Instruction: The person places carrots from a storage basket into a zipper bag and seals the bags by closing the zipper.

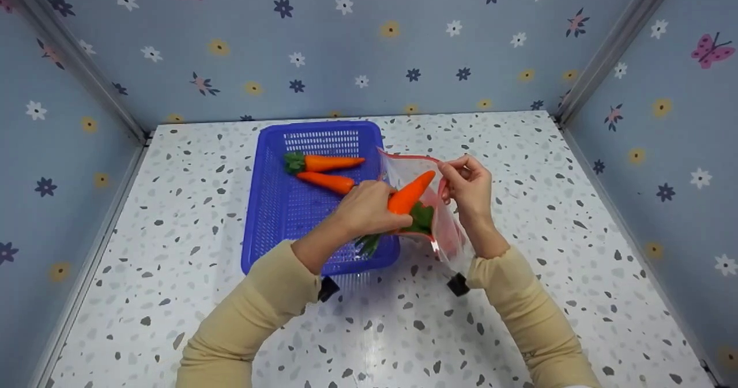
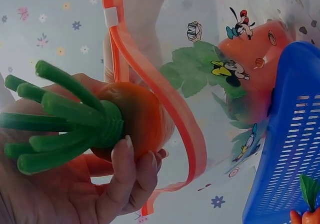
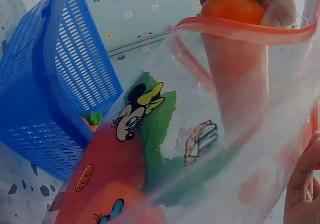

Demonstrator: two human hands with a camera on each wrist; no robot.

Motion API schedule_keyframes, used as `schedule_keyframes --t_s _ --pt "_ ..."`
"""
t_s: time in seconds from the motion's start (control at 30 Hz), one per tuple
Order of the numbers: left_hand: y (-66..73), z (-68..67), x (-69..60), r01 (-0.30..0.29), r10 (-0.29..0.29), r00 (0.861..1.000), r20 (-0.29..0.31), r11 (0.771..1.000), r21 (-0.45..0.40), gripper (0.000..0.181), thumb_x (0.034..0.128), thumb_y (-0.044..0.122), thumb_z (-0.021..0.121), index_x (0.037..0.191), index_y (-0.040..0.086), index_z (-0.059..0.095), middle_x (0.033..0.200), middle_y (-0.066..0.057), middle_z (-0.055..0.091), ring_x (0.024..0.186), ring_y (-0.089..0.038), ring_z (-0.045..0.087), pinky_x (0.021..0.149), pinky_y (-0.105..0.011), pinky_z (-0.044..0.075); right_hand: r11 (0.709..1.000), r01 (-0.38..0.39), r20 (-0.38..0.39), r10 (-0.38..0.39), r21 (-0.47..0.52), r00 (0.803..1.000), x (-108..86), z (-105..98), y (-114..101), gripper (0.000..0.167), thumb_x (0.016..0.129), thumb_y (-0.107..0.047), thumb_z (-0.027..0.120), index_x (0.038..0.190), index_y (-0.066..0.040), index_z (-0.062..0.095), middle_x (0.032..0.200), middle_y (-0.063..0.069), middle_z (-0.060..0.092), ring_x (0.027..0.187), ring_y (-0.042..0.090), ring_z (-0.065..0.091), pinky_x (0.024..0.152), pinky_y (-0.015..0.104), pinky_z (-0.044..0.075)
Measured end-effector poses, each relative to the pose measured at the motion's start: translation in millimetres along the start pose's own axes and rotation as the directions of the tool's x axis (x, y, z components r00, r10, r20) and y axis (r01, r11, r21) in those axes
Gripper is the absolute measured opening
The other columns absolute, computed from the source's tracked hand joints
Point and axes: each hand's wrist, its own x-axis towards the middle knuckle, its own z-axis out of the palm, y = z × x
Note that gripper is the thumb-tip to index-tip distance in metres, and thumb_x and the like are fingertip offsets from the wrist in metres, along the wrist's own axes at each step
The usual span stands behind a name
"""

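My left hand [image 1: 369, 208] grips a toy-like orange carrot [image 1: 410, 195] near its top, and its green stems [image 2: 75, 119] point back past the palm. The carrot's tip is inside the open mouth of a clear zip bag [image 1: 452, 235] with a red-orange rim and cartoon prints. At the far right side of that rim, my right hand [image 1: 470, 189] pinches the edge between thumb and fingers. Through the bag's wall I see orange-red shapes [image 3: 117, 159] and a green leaf [image 3: 157, 129]. Two more carrots [image 1: 334, 164] lie in the blue basket [image 1: 249, 215].
The basket stands left of the bag on a speckled white tabletop [image 1: 190, 203]. Flower-patterned panels [image 1: 357, 48] close off the back and both sides. A black clip-like piece [image 1: 459, 284] sits by the right wrist, another [image 1: 328, 289] by the left.
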Motion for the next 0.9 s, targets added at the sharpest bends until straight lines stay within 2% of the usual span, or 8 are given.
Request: schedule_keyframes --t_s 0.17,0.5,0.63,0.77,0.83,0.9 --pt "2.8 0.7 7.4 0.062 -0.062 0.998 0.002 0.998 -0.013 0.032 0.0732 0.035 0.064 0.084 0.005 0.058 0.073 -0.005 0.052 0.062 -0.017 0.049 0.052 -0.023 0.036 1.0 -0.006 -0.011 0.006 0.02 1.0 0.2 -1 0 0.006 0.082 0.002 0.059 0.077 -0.001 0.057 0.054 0.009 0.053 0.034 0.013 0.041 0.033 0.02 0.035" --pt "5.8 2.4 14.6 0.08 -0.073 0.995 -0.065 0.991 0.103 0.033 0.0748 0.032 0.066 0.092 0.006 0.057 0.079 -0.005 0.054 0.071 -0.019 0.05 0.06 -0.027 0.04 1.0 -0.002 -0.038 0.002 -0.011 0.999 0.6 -1 -2 0.006 0.081 0.0 0.061 0.077 -0.001 0.056 0.053 0.009 0.052 0.035 0.013 0.042 0.033 0.019 0.035" --pt "7.9 5.2 17.1 0.074 -0.06 0.992 -0.11 0.989 0.129 0.036 0.0745 0.029 0.069 0.098 0.004 0.059 0.086 -0.006 0.057 0.075 -0.019 0.051 0.065 -0.03 0.043 1.0 0.012 -0.042 -0.013 -0.018 0.999 0.9 -1 -3 0.006 0.081 -0.001 0.062 0.078 0.0 0.057 0.053 0.009 0.052 0.035 0.013 0.042 0.033 0.019 0.035" --pt "7.6 11.1 20.6 0.047 -0.026 0.985 -0.168 0.992 0.119 0.039 0.0753 0.024 0.07 0.107 0.005 0.059 0.094 -0.007 0.058 0.081 -0.02 0.052 0.072 -0.032 0.045 1.0 0.027 -0.051 -0.026 0.008 0.998 1.9 -2 -6 0.007 0.081 0.001 0.061 0.078 0.003 0.055 0.053 0.01 0.053 0.035 0.013 0.041 0.033 0.019 0.035" --pt "6.9 13.9 21.7 0.016 0.005 0.977 -0.213 0.995 0.098 0.036 0.0764 0.02 0.069 0.108 0.005 0.06 0.096 -0.007 0.058 0.082 -0.02 0.053 0.073 -0.033 0.046 0.999 0.039 -0.062 -0.037 0.026 0.997 2.2 -2 -7 0.006 0.081 0.003 0.06 0.077 0.003 0.055 0.054 0.009 0.053 0.035 0.012 0.042 0.033 0.019 0.035" --pt "6.2 15.8 21.8 -0.03 0.048 0.963 -0.267 0.997 0.072 0.03 0.0776 0.015 0.067 0.105 0.004 0.061 0.096 -0.008 0.059 0.083 -0.02 0.055 0.073 -0.033 0.046 0.998 0.054 -0.07 -0.051 0.041 0.996 2.3 -2 -9 0.006 0.081 0.004 0.059 0.077 0.002 0.055 0.057 0.01 0.055 0.035 0.012 0.042 0.033 0.019 0.035"
